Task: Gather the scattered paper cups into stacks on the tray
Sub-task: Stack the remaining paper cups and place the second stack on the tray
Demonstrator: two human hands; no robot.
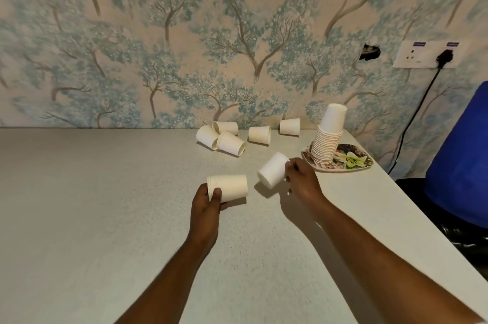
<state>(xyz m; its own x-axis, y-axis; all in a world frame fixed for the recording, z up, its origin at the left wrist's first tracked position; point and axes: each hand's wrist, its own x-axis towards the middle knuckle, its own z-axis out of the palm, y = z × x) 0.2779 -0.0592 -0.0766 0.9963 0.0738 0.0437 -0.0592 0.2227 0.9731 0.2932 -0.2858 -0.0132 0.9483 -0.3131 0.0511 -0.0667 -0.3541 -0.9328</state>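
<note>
Head cam: left hand (pixel 207 198) is wrapped around a short nested stack of cups (pixel 227 187) held sideways, low over the table (pixel 92 205). Right hand (pixel 301 178), arm stretched out, pinches a single cup (pixel 273 170) tilted bottom-left. Tall stack (pixel 328 136) sits on the flowered tray (pixel 353 161) far right; five loose cups (pixel 248 133) lie by the wall.
</note>
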